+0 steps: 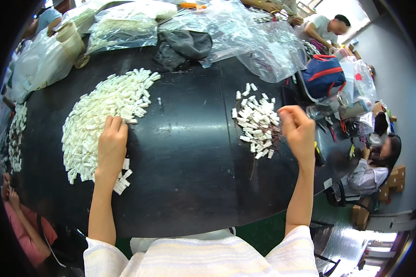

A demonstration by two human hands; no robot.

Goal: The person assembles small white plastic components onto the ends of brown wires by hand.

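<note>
From my end, L to R: big pile of white pcs (90, 124) on the dark table (185, 157), L hand (112, 144) over its right edge, fingers bent & close together; can't tell if they've got a pc. One stray pc (159, 101) lies apart, right of that pile. Then the small pile (256, 117), white pcs w/ dark wires, & R hand (299, 131) just beside it, thumb & index curled close; can't tell if anything's pinched.

Risks, I'd say: L wrist could scatter the loose pcs (121, 185) beside it if it swings right; wires in the small pile might snag & drag neighbours if one's pulled fast.

Count: 1 big pile, pcs too many to count; 1 L hand; a few loose pcs, overlapping, no exact no.; 1 stray; 1 small pile, prob. dozens, wires too tangled to count; 1 R hand.
</note>
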